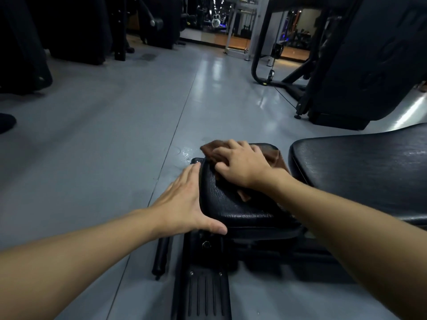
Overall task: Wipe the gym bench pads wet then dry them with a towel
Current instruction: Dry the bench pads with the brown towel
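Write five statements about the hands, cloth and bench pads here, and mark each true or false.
1. The right hand presses a brown cloth on the small pad. True.
2. The left hand holds a second cloth. False: it holds nothing; its straight fingers lie against the small pad's side.
3. The cloth lies on the large pad. False: it lies on the small pad; the large pad has nothing on it.
4. A wet patch shows on the floor just beyond the small pad. True.
5. The two pads are joined without a gap. False: a gap separates them.
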`<state>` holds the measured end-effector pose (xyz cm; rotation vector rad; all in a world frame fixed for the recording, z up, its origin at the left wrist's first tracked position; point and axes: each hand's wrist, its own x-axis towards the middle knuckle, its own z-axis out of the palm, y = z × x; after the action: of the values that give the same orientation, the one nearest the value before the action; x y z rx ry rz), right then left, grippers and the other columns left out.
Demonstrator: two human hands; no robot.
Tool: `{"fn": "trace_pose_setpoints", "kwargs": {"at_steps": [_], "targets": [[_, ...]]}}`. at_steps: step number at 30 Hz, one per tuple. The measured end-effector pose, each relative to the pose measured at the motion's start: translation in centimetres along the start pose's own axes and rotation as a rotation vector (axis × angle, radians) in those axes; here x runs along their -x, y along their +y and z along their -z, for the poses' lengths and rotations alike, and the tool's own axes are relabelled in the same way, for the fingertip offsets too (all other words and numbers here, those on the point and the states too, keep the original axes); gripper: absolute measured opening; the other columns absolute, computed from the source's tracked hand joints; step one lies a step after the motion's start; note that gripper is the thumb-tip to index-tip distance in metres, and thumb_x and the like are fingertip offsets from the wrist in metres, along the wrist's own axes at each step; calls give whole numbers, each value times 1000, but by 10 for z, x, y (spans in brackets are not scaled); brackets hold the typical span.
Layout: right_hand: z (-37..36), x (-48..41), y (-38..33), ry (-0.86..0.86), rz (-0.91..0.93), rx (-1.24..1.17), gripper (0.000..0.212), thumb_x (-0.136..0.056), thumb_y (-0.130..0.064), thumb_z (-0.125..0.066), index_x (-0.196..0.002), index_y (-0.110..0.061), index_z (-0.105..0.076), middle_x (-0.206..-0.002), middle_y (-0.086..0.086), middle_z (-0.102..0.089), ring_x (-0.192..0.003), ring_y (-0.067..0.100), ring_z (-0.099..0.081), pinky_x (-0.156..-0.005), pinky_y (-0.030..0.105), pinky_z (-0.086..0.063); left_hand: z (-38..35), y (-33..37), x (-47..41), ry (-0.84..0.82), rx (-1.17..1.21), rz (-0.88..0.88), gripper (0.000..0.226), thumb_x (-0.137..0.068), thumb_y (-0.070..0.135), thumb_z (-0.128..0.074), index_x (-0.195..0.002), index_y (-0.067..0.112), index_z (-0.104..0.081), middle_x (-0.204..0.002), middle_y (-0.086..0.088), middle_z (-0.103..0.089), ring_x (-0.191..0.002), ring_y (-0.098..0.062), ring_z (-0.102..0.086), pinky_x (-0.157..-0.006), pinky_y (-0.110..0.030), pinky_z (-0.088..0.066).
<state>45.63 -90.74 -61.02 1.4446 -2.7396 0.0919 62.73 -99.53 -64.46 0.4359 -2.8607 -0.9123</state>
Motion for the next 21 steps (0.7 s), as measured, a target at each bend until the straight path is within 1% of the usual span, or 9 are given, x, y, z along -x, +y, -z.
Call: {"fn": "trace_pose_setpoints", "kwargs": {"at_steps": [2, 4, 6, 8, 12, 14, 16, 18, 21], "targets": [[2, 35, -8, -1, 109, 19, 57, -82, -51, -32, -134, -42, -52, -147, -8, -43, -135, 25, -37, -109, 49, -29, -1, -2, 2, 13, 14, 18, 158, -43, 75, -81, -154, 19, 16, -164, 3, 12, -150, -12, 7, -122, -31, -9], [8, 72, -16, 14, 212, 47, 64, -75, -53, -27, -132, -42, -54, -147, -11, -44, -133, 23, -40, -105, 49, -35, -2, -3, 3, 28, 25, 29, 160, -42, 75, -81, -153, 18, 18, -163, 4, 13, -150, -10, 8, -121, -29, -7], [13, 104, -14, 12, 290, 55, 60, -77, -54, -32, -131, -41, -55, -145, -12, -46, -131, 22, -42, -101, 49, -38, -3, -2, 5, 39, 46, 31, 159, -43, 72, -83, -154, 17, 17, -164, 3, 12, -150, -10, 6, -120, -27, -8], [14, 118, -8, 26, 315, 77, 55, -82, -57, -37, -131, -41, -55, -145, -12, -47, -129, 21, -45, -98, 49, -41, -4, -1, 6, 42, 67, 23, 157, -44, 69, -85, -154, 18, 16, -164, 3, 10, -150, -10, 5, -120, -27, -9], [7, 76, -20, 81, 159, 73, 55, -83, -58, -34, -131, -43, -56, -140, -10, -51, -129, 22, -46, -101, 48, -38, -4, -3, 6, 30, 75, 28, 157, -46, 69, -84, -154, 19, 17, -164, 6, 11, -150, -8, 4, -120, -25, -10], [3, 35, -24, 51, 59, 39, 51, -87, -57, -38, -134, -42, -53, -141, -7, -49, -133, 25, -41, -105, 50, -33, -5, -4, 5, 33, 71, 29, 158, -45, 72, -83, -153, 20, 20, -162, 8, 18, -149, -6, 9, -119, -24, -7], [1, 7, -21, 29, 17, 22, 49, -90, -55, -42, -135, -39, -52, -140, -3, -49, -130, 29, -43, -104, 52, -32, -5, -4, 5, 25, 79, 22, 157, -46, 72, -83, -153, 22, 21, -161, 11, 21, -148, -4, 12, -118, -23, -6], [6, -5, -7, 16, -14, 27, 48, -92, -52, -44, -136, -36, -51, -140, 0, -48, -127, 31, -46, -103, 52, -33, -5, -5, 3, 18, 78, -2, 153, -46, 72, -82, -155, 23, 14, -163, 12, 14, -149, -4, 6, -118, -22, -7], [18, -8, 35, 59, -178, 33, 47, -91, -47, -47, -136, -33, -53, -139, 3, -50, -123, 32, -50, -102, 50, -36, -4, -8, -1, -11, 72, -31, 146, -41, 81, -77, -156, 27, -6, -163, 17, -2, -148, -3, -9, -120, -26, -16]]}}
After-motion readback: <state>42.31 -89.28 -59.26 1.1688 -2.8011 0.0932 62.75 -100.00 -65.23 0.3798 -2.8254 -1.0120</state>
